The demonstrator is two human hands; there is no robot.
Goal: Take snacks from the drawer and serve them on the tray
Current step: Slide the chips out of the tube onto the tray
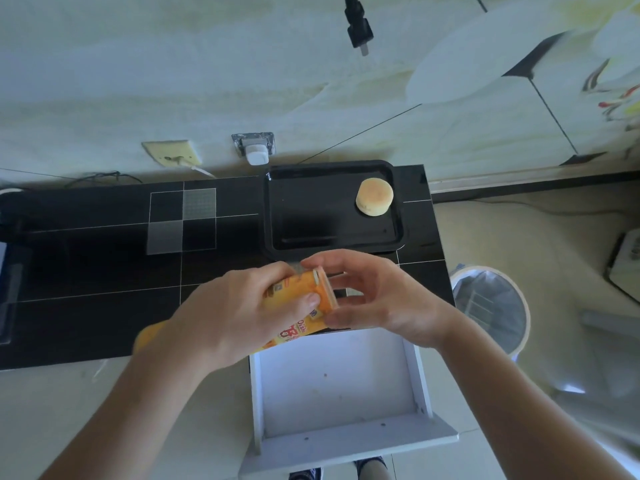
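1. At centre-left of the frame, the left hand [239, 310] has its grip wrapped round the middle of the orange pack [298, 306], thumb across the printed face.
2. The pack's long axis runs from lower left to upper right, with its open end pointing toward the right hand [374, 299].
3. A cracker [325, 289] pokes out of that open end, at the frame's centre.
4. The right hand is the nearer one to the cracker; its grip is narrow, fingertips closing round the cracker's edge, though whether they already pinch it cannot be told.
5. The tray [277, 202] lies on the black tabletop [104, 265] just above the hands, with one bun [374, 196] in its upper right corner.
6. The open drawer [346, 438] sits below the hands.
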